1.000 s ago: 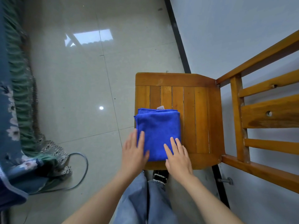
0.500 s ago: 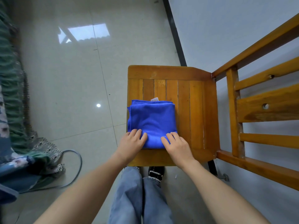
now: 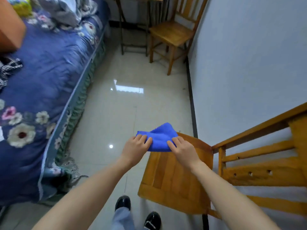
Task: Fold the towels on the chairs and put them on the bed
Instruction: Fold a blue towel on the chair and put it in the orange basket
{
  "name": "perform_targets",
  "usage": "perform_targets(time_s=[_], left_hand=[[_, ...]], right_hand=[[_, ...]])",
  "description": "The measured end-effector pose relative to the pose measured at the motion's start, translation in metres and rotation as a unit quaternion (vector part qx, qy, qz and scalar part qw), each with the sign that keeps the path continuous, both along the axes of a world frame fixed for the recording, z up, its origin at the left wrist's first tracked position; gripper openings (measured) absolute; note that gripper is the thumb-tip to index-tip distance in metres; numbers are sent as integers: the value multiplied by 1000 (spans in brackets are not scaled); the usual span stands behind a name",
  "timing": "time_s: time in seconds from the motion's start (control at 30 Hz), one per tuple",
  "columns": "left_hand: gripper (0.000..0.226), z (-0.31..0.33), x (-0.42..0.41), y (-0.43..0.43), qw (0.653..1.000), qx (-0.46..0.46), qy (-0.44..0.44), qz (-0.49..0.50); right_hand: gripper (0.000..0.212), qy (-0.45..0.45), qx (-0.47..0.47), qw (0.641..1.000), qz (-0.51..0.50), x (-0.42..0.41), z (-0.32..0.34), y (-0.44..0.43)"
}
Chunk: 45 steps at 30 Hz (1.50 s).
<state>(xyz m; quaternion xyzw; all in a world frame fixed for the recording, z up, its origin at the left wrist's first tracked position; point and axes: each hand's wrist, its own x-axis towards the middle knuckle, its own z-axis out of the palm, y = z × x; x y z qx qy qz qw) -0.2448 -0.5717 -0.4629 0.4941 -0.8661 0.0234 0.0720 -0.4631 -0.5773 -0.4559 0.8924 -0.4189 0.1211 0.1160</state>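
A folded blue towel (image 3: 159, 137) hangs in the air above the far corner of the near wooden chair (image 3: 174, 176), sagging a little between my hands. My left hand (image 3: 137, 146) grips its left edge and my right hand (image 3: 181, 147) grips its right edge. The chair seat below is bare. The bed (image 3: 33, 90) with a blue flowered cover lies along the left side of the room. A second wooden chair (image 3: 171, 33) stands at the far end against the wall, its seat bare.
A pale wall (image 3: 249, 63) runs along the right. Shiny tiled floor (image 3: 126, 110) separates bed and chairs. A folding table's legs (image 3: 123, 30) stand beside the far chair. Grey bedding (image 3: 66, 9), a checked cloth (image 3: 8, 67) and an orange box (image 3: 10, 25) lie on the bed.
Both hands took hold of the folded towel and lifted it off the chair seat. The view swung up and left, bringing the bed and far chair into sight.
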Motion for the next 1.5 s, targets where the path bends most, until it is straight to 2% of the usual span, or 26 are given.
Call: perform_targets(time_s=[0.1,0.27,0.33,0.43,0.7,1.03,1.17,1.23,1.43,1.5], left_hand=[[62,48,37,-15,998,-63,4,32],[61,114,111,-44,987,-140,-6,74],[59,141,151,-59,979,-179,-12,95],[56,186,215,-84,965,-235,-34,111],[63,282,370,-132,926,-340,-92,133],[63,286,465,-188,910,-363,-106,170],[63,286,485,-230,910,-352,-121,180],[63,286,494,-256,910,-347,-114,194],[61,286,515,-353,912,-327,-83,235],[58,285,522,-381,912,-320,-85,243]], right_hand=[[29,-9,-69,997,44,36,57,-30],[50,11,-108,989,103,105,126,-81],[44,-6,-138,981,133,143,155,-106],[24,-30,-190,967,167,210,200,-142],[22,-49,-278,934,220,369,283,-209],[26,-31,-312,903,293,474,294,-292],[51,-30,-281,908,311,497,287,-347],[55,-22,-269,911,313,509,288,-377],[46,-36,-238,912,332,537,292,-482],[36,-46,-232,907,347,545,290,-514]])
